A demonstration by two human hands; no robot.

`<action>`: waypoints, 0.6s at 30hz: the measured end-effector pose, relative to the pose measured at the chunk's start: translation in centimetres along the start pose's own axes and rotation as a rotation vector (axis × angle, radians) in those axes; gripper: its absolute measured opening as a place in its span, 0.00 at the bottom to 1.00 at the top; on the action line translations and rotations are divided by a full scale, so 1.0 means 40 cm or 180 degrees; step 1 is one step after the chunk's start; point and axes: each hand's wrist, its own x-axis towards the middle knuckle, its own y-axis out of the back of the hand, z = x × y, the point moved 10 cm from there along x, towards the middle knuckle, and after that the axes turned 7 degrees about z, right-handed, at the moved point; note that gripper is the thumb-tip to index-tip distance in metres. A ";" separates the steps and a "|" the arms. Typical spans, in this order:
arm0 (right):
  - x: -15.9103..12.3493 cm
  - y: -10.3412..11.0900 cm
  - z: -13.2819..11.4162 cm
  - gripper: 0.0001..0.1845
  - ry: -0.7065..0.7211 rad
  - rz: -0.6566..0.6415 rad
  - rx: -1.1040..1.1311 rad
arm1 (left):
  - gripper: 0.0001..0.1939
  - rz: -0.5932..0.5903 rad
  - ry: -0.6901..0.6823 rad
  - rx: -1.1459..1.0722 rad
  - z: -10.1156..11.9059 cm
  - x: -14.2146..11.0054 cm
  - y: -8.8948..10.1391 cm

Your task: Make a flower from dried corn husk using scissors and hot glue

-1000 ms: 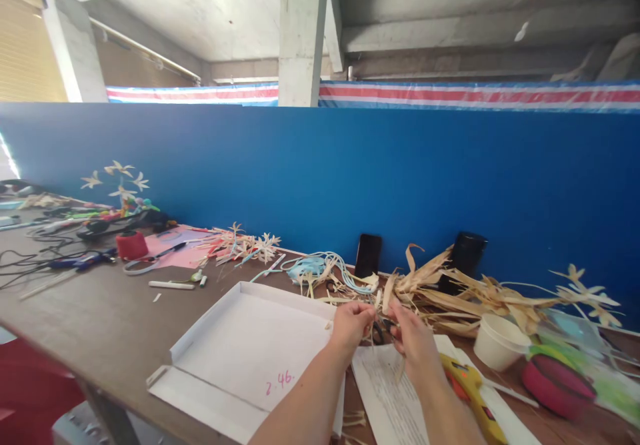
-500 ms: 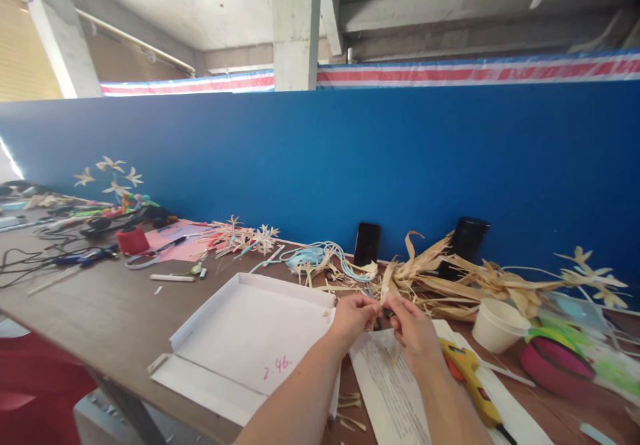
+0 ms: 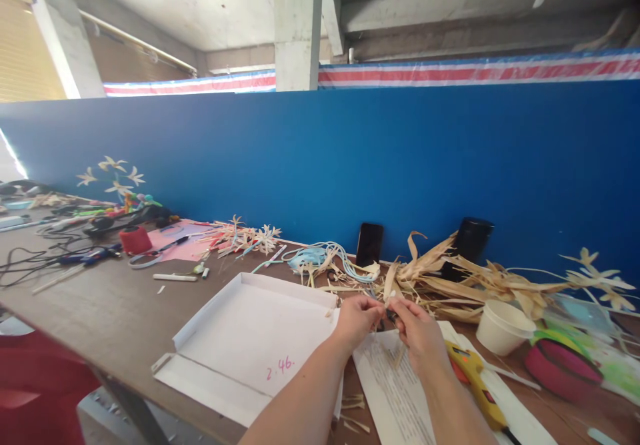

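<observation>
My left hand and my right hand meet over the table, fingertips almost touching. Each is closed in a pinch. Something small sits between the fingertips, pale with a dark part, mostly covered by the fingers; its kind is unclear. Just behind lies a heap of dried corn husks, with narrow husk scraps around it. Under the right wrist is a printed sheet of paper. A white open box marked in pink lies left of my left forearm. Beside my right forearm rests a yellow glue gun.
A white paper cup and a dark pink round object stand at the right. Two dark phone-like things, one a black phone, lean on the blue partition. Husk flowers, red tape and cables lie leftward.
The view has shifted slightly, so everything sits a little further right. Both hands keep their pinch, with only slight finger movement.
</observation>
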 end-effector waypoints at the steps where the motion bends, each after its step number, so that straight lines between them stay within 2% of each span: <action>1: 0.000 0.001 0.000 0.19 0.0000 0.0022 -0.0015 | 0.12 0.0017 -0.0008 0.0075 -0.003 0.001 0.002; 11: 0.002 0.018 -0.001 0.20 0.0073 0.0249 -0.0164 | 0.11 0.0121 -0.0128 0.0392 -0.005 0.004 0.011; 18: 0.006 0.014 0.000 0.19 0.0111 0.0138 -0.0110 | 0.12 0.0151 -0.0244 0.0558 0.005 -0.002 0.015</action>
